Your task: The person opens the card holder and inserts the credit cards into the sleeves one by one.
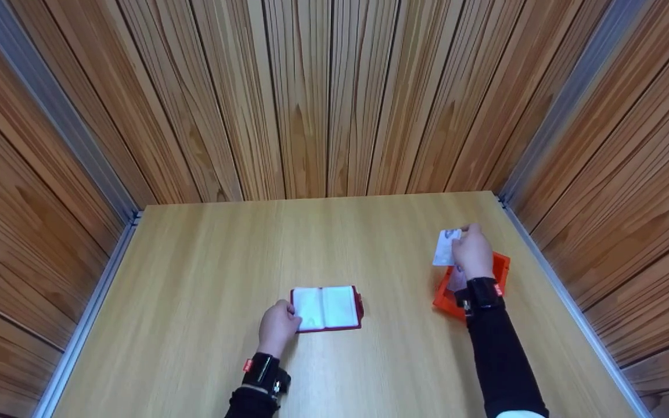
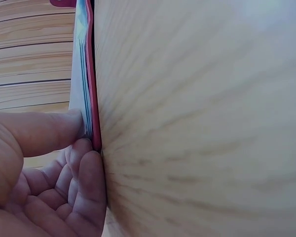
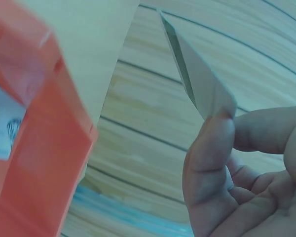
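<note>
An open card holder (image 1: 324, 309) with a dark red cover and pale plastic sleeves lies flat on the table. At its lower left corner, my left hand (image 1: 278, 328) pinches the edge. In the left wrist view, the thumb (image 2: 52, 131) lies on the stacked sleeves (image 2: 82, 74), with curled fingers by the red cover (image 2: 94, 98). My right hand (image 1: 474, 252) is raised over the orange basket (image 1: 500, 270) and pinches a white card (image 1: 446, 247) between thumb and fingers. The right wrist view shows this card (image 3: 200, 74) tilted, nearly edge-on.
Another printed card (image 3: 2, 123) lies inside the orange basket, partly hidden by my right hand in the head view. The wooden table (image 1: 224, 249) is bounded by wood-panelled walls (image 1: 311, 104) at the back and both sides, with metal rails (image 1: 567, 313) along the side edges.
</note>
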Tool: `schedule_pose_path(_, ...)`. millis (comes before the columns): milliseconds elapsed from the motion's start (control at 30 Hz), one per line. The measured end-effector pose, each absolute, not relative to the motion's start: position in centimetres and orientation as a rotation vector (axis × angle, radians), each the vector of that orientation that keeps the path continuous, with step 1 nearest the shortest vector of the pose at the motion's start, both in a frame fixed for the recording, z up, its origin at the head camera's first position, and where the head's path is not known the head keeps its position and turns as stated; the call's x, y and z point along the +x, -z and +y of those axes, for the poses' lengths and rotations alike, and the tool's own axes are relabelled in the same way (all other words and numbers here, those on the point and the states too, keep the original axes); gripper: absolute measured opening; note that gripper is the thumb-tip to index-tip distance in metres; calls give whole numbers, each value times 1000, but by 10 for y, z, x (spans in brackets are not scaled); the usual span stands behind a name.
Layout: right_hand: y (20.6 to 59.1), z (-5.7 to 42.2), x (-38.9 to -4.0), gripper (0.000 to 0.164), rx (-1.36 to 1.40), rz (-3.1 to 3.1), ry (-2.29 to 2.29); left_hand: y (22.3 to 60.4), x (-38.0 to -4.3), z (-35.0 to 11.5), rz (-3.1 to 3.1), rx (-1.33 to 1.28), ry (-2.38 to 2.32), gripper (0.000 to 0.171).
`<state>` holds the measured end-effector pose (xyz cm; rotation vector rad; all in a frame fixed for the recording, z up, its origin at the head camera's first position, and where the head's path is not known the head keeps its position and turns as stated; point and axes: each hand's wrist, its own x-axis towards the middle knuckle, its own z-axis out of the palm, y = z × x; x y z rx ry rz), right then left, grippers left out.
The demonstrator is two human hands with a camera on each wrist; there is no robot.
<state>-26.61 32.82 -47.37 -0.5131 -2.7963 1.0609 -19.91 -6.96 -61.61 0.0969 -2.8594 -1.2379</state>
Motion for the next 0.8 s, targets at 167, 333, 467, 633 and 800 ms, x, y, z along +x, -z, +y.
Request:
schedule_pose_path(167,478,312,-270,40,-458,-2790,-1090,616,-199,-69,-2866,115,1260,13)
schedule_pose_path(333,485,295,-272,36,-358,-2768,-1038,618,-199,-70,-2834,83,1226,14)
schedule_pose_path(467,493,282,-273,33,-267,-2752,-1005,620,-199,-70,-2820,68,1216,15)
schedule_pose_path(633,503,265,-273,33,-249,-2781,-1060,619,-199,-69,-2842,97,1229,14)
schedule_pose_path(800,511,245,-272,31,-201,-2780,-1083,616,-199,-69,-2863,125,1246,14)
